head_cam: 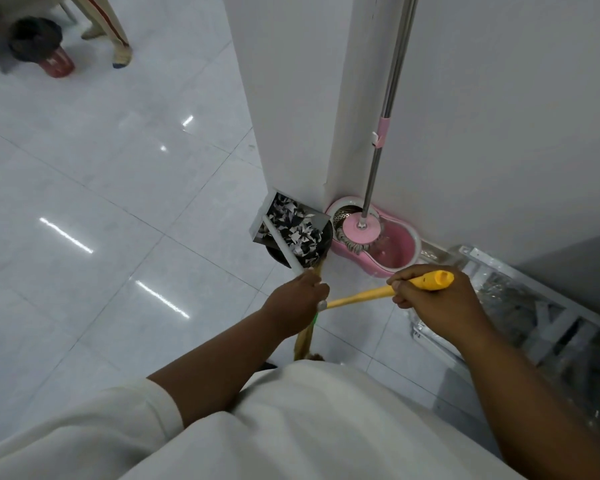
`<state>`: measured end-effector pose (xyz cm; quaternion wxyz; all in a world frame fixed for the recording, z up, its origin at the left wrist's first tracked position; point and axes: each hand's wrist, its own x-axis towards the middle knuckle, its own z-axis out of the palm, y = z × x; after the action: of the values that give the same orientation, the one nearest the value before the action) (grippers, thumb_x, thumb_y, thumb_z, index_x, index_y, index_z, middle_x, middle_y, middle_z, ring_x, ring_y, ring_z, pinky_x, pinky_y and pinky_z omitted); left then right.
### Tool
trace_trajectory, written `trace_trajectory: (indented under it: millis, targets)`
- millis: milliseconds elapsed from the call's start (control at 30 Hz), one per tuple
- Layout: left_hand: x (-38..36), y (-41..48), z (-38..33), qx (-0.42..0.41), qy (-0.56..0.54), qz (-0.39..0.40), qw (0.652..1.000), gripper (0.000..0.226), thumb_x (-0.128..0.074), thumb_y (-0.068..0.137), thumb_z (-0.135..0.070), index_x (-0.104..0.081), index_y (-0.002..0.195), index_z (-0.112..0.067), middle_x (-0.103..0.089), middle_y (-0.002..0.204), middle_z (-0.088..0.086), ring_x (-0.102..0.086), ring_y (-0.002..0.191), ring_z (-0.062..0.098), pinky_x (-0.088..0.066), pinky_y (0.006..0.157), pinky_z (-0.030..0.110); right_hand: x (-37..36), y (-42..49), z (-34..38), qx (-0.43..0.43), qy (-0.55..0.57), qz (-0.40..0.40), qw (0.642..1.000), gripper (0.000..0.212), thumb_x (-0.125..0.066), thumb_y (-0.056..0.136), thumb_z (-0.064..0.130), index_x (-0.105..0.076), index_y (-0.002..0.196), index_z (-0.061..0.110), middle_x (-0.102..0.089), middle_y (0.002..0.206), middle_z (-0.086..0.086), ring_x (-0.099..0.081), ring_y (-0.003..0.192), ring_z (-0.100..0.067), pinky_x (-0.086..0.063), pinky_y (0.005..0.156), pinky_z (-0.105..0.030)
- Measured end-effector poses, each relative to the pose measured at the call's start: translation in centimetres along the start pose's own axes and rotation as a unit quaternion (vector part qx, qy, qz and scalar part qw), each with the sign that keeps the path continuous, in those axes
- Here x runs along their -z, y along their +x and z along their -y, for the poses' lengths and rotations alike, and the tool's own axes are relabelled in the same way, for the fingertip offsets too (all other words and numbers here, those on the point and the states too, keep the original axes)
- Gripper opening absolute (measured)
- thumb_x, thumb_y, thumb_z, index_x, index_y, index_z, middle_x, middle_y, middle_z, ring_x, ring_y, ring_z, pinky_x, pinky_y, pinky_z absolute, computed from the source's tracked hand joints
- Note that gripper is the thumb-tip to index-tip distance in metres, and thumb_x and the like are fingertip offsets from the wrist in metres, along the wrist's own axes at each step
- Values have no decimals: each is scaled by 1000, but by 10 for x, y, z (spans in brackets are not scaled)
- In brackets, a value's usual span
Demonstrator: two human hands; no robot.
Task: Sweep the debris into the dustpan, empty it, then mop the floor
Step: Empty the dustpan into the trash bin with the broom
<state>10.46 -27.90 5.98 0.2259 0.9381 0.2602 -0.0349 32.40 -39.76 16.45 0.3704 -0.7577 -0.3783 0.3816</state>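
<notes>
Glossy white floor tiles are filling the frame. Low centre, the left hand is curling tight around the white dustpan handle, the right hand clasping the yellow broom handle. Beyond, mid-frame, the dustpan is tilting, black-and-white debris inside, above a black bin; just right, a mop is sitting in a pink bucket.

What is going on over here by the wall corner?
A person is at the emptying step. Their left hand holds the dustpan by its long white handle over a black bin at the wall corner, and the pan is full of black-and-white paper scraps. The right hand grips the yellow broom handle. The mop stands in its pink bucket beside the bin, not yet in use.
</notes>
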Motion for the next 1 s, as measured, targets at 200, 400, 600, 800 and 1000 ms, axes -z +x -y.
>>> trace_trajectory:
  millis: [200,400,600,800,1000]
  targets:
    - [-2,-11,-11,205,-180,-24,962,57,-32,98,-48,-56,115,1,-42,139,21,-35,134,33,-33,113,47,4,-2,-1,0,-5,1,1000,17,-68,80,19,-76,81,34,-73,69,1,-73,67,-16,-60,73,-48]
    - [1,-1,-16,464,-464,-140,742,46,-55,90,-8,-37,132,-7,-50,124,14,-60,86,20,-49,56,27,4,-4,-1,4,-7,6,1000,23,-69,82,12,-76,78,34,-73,68,-1,-73,66,-18,-60,73,-47]
    - [6,11,-2,523,-658,-162,517,16,-47,95,2,-54,109,2,-58,81,15,-56,60,18,-45,44,19,2,-8,-4,13,-23,16,1000,23,-70,82,14,-75,79,36,-73,69,1,-73,67,-18,-60,71,-48]
    - [-2,1,2,530,-663,-165,502,14,-53,98,-11,-47,87,-5,-34,60,3,-31,44,11,-25,38,17,3,-12,-6,16,-32,22,999,21,-72,81,16,-75,79,37,-73,68,2,-72,66,-17,-60,70,-47]
    - [-35,-28,6,512,-645,-159,544,15,-55,98,-17,-51,90,-6,-41,61,3,-36,41,9,-29,36,19,5,-14,-7,20,-42,23,999,19,-71,81,19,-75,81,37,-73,69,3,-72,67,-16,-60,69,-47]
